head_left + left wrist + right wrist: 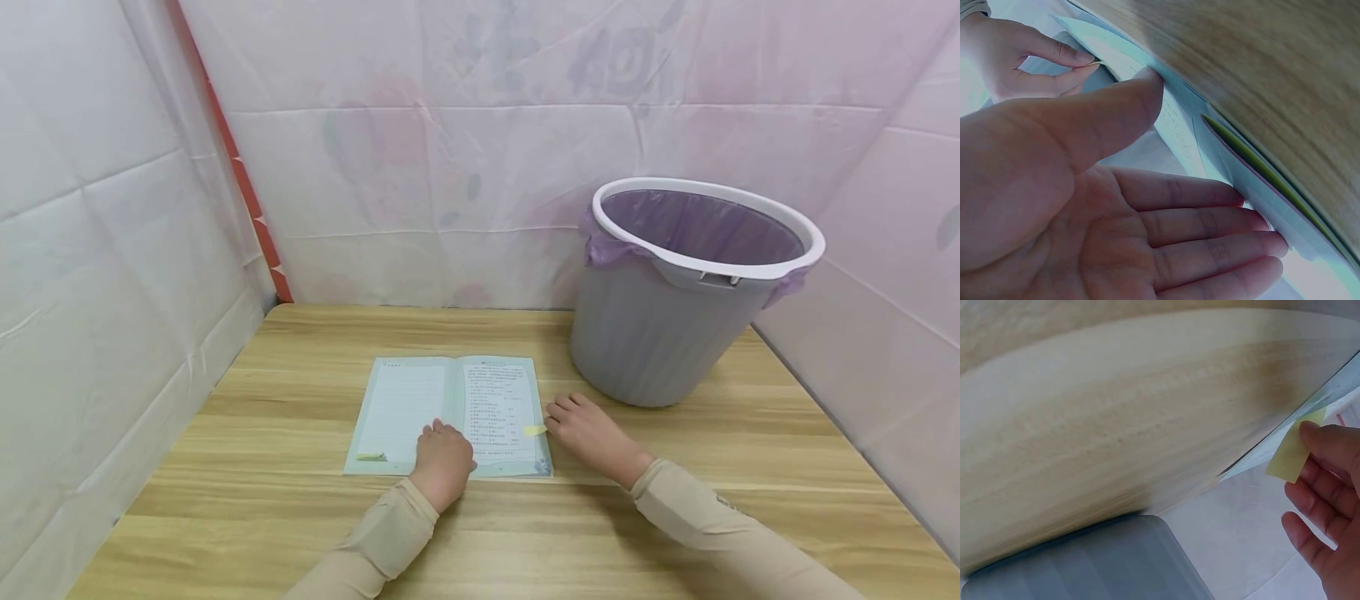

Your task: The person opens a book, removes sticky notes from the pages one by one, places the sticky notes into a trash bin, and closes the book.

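Note:
An open booklet [405, 408] with pale green page borders and printed text lies flat on the wooden table. My left hand [444, 461] rests on it near the center fold, and in the left wrist view its fingers [1210, 222] are straight, their tips on the page. At the booklet's right edge, my right hand [588, 435] pinches a small yellow sticky note [1291, 453] between thumb and fingers. That note [535, 431] overlaps the right page's outer margin in the head view.
A gray trash bin [637, 325] with a white rim and a purple liner bag stands at the back right of the table [247, 467]. Pale printed sheeting [360, 183] hangs behind and along both sides.

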